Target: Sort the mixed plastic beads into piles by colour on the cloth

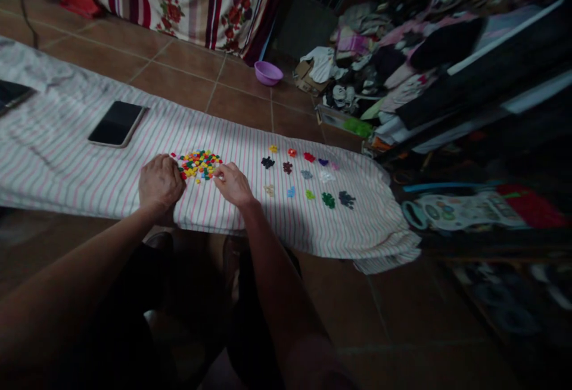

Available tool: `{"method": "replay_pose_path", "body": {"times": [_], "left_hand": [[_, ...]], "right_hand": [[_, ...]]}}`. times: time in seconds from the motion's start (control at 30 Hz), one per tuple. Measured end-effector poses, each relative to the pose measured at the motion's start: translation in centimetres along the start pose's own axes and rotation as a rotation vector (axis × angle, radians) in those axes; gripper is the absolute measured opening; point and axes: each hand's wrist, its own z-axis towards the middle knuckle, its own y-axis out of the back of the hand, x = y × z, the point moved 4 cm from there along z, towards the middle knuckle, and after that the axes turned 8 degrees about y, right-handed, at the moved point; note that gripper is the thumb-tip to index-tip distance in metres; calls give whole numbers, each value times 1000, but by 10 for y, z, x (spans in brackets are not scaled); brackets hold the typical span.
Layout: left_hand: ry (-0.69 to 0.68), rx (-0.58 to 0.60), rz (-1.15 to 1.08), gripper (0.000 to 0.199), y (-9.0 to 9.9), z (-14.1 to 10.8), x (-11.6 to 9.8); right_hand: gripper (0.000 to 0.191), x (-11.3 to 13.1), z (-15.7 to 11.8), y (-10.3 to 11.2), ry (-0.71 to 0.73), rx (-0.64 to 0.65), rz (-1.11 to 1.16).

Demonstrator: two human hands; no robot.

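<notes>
A mixed pile of tiny coloured pieces (pixel 199 163), mostly yellow, green, red and orange, lies on the striped cloth between my hands. At the pile's left edge my left hand (pixel 161 182) rests with its fingers curled under; whatever they may hold is hidden. My right hand (pixel 235 184) is at the right edge, thumb and fingers pinched together; anything in the pinch is too small to make out. Further right, small one-colour heaps form rough rows, among them black (pixel 267 163), brown (pixel 287 167), red (pixel 308 157), light blue (pixel 291 191), green (pixel 328 200) and dark grey (pixel 346 199).
The striped cloth (pixel 232 217) covers a long, narrow surface. A phone (pixel 117 123) lies left of the pile, with another dark device (pixel 12 95) at the far left. Beyond are a purple bowl (pixel 268 73) on the tiled floor and heaped clothes (pixel 379 50).
</notes>
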Motion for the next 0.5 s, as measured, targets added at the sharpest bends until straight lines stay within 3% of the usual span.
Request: {"method": "replay_pose_path", "body": {"times": [0.23, 0.5], "left_hand": [[-41, -57, -33, 30, 1, -2, -1], [-34, -50, -18, 28, -2, 0, 3]], "right_hand": [[19, 0, -7, 2, 10, 17, -14], [10, 5, -6, 2, -13, 23, -53]]}}
